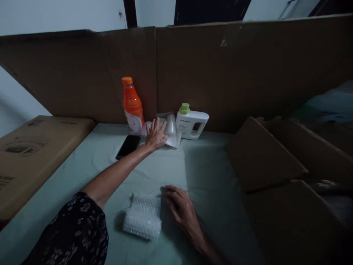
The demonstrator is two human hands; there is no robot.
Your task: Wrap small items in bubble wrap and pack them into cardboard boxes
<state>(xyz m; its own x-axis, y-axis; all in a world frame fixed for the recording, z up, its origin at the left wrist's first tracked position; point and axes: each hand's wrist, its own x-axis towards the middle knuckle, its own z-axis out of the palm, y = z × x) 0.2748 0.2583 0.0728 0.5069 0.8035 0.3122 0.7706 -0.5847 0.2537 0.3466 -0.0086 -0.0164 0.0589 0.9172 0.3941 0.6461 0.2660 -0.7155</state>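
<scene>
My left hand [156, 137] reaches to the back of the table with its fingers spread. It rests on or just over some clear plastic wrapping [172, 134], which lies crumpled and partly rolled. Nearer to me, a rolled piece of bubble wrap [143, 219] lies on the green cloth. Just right of that roll is my right hand [181, 210], low over the cloth, fingers loosely stretched and apart, nothing visible in them. An orange bottle [132, 106] stands behind my left hand, and a white jug with a green cap [190, 123] stands to its right.
A dark phone [128, 146] lies left of my left hand. Cardboard panels [198, 70] rise along the back. A flat cardboard box [35, 151] is on the left, and an open carton with raised flaps [286, 202] takes up the right side.
</scene>
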